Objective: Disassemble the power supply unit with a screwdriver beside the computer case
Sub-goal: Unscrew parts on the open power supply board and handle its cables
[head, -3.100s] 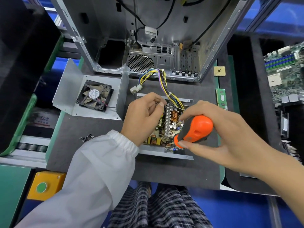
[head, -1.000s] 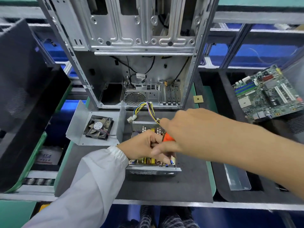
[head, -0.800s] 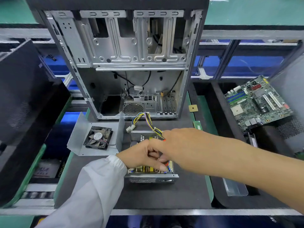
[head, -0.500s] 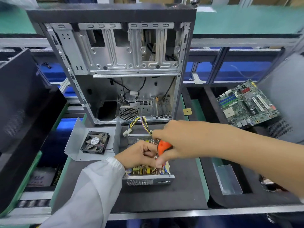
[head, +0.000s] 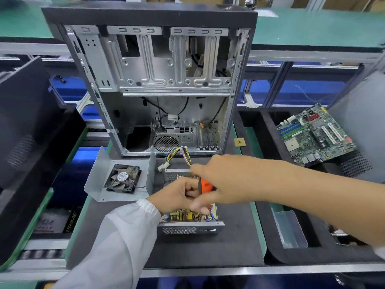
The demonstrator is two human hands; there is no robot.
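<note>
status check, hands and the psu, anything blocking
Right hand gripping orange screwdriver over open power supply unit. Left hand curled on its board. Wire bundle attached at rear; no obstruction seen.

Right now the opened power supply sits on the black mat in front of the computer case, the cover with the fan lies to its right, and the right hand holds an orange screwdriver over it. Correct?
Not quite. The head view shows the cover with the fan to the left of the power supply, not the right. The rest holds: it sits on the black mat before the case, and the right hand holds the orange screwdriver.
</note>
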